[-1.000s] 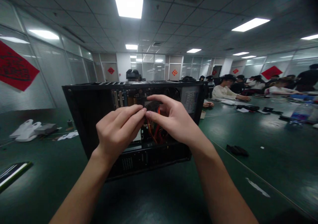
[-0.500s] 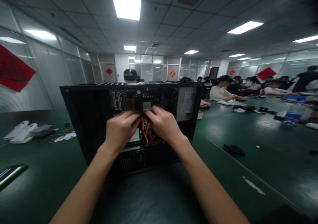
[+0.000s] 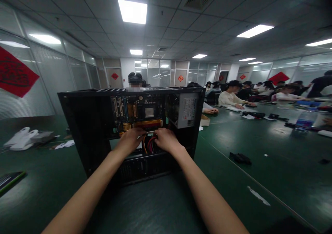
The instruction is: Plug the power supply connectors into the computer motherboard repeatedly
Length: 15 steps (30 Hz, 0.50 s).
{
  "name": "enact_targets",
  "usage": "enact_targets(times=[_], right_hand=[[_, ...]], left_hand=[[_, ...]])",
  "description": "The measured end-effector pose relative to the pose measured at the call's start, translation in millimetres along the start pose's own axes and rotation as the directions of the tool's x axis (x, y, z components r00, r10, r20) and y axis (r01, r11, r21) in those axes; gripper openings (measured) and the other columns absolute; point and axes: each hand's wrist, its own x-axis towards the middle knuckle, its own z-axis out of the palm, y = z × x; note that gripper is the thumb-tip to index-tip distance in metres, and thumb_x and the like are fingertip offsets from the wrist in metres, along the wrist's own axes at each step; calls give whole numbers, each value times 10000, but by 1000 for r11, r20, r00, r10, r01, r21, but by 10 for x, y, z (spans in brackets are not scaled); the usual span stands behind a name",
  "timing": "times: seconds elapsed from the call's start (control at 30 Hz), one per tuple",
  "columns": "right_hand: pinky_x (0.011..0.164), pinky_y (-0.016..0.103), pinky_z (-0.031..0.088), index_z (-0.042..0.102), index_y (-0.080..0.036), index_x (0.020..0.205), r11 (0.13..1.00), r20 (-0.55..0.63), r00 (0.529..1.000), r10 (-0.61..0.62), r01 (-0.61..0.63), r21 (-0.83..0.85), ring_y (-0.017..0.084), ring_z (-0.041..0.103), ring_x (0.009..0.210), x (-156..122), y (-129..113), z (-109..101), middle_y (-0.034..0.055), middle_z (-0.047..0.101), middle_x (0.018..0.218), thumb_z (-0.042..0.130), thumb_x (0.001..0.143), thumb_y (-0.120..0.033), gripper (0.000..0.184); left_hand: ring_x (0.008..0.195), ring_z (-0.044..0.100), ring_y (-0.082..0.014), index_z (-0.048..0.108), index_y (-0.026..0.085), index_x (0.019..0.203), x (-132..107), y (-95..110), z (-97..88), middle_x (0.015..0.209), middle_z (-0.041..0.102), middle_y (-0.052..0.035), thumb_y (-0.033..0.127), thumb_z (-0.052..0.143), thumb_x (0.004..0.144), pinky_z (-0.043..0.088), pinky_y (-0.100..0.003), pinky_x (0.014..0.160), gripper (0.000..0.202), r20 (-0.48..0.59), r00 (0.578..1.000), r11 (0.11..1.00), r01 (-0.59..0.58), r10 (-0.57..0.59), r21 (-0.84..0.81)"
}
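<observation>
An opened black computer case (image 3: 85, 123) stands in front of me, its inside facing me. A motherboard (image 3: 141, 102) with a square metallic processor (image 3: 149, 112) and orange-red memory slots (image 3: 149, 123) shows at the back. Below those slots, my left hand (image 3: 131, 138) and my right hand (image 3: 167, 139) come close together, fingers closed around the upper end of a bundle of red, yellow and dark cables (image 3: 148, 144). What tops the cables is mostly hidden by the fingers. To the right of the motherboard sits a silver power supply (image 3: 188, 109) with a fan beside it.
The green table (image 3: 220, 192) carries a dark cloth-like object (image 3: 240, 158) and a white scrap (image 3: 258, 196) on the right. White bags (image 3: 24, 139) and a grey box (image 3: 43, 136) lie left. A small carton (image 3: 204, 120) stands behind the case. Other people sit farther along.
Both hands have moved down together from in front of the processor to below the memory slots, the cable ends lowering with them. Processor and slots are now uncovered. The case appears shifted slightly left.
</observation>
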Motion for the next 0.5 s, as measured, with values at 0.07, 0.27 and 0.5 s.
enact_targets(times=[0.07,0.27,0.5], right_hand=[[789,295,473,682,-195,1027,1000,29,1000,-1,0,4,243,653,1020,-3,-18,-7,107,693,1080,539,870,-260,222],[783,301,485,697,-190,1015,999,25,1000,-1,0,42,251,668,1005,5,3,7,115,709,1057,549,858,-269,230],[761,300,488,707,-190,1004,999,39,999,-13,11,43,256,676,975,-1,10,15,127,714,1052,552,859,-285,232]], left_hand=[[1016,674,-217,717,272,1117,62,22,8,1175,697,-30,246,507,934,523,-290,794,280,106,994,995,-50,41,82],[940,680,-262,716,239,1096,173,115,-17,1088,687,-94,239,473,941,525,-332,715,288,216,976,953,-72,7,296],[965,684,-295,727,217,1067,157,168,23,1075,706,-105,250,477,936,530,-365,725,284,191,981,947,-22,-41,319]])
